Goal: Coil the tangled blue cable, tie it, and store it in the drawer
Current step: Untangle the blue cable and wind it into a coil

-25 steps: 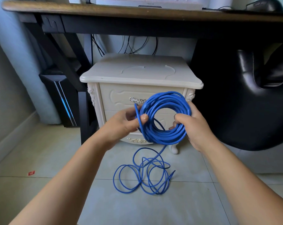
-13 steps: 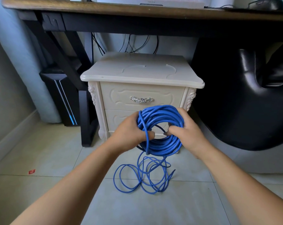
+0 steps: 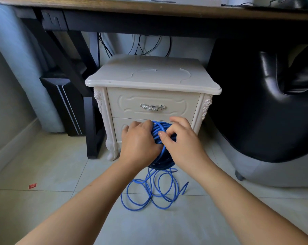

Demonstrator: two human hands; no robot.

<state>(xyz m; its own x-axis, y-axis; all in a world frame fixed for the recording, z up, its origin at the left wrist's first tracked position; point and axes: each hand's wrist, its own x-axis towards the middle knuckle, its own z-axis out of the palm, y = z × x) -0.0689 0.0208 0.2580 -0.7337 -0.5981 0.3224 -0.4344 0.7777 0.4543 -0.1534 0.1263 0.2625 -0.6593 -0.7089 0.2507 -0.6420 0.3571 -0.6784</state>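
One dark desk (image 3: 149,9) spans the top, with a black chair (image 3: 256,112) at its right and a white cabinet (image 3: 149,76) on the tiled floor (image 3: 43,165) beneath, its top drawer (image 3: 128,103) closed. In front of the lower drawer the blue cable (image 3: 158,131) is a wound coil held between both hands, its remaining loose loops (image 3: 152,190) lying on the floor just below. Left hand (image 3: 139,144) curls round the coil's left side, while right hand (image 3: 181,144) grips the right side, thumb pressed on the strands.

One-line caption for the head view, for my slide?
Left hand and right hand grip the blue cable coil before a white nightstand; loose loops lie on the floor.
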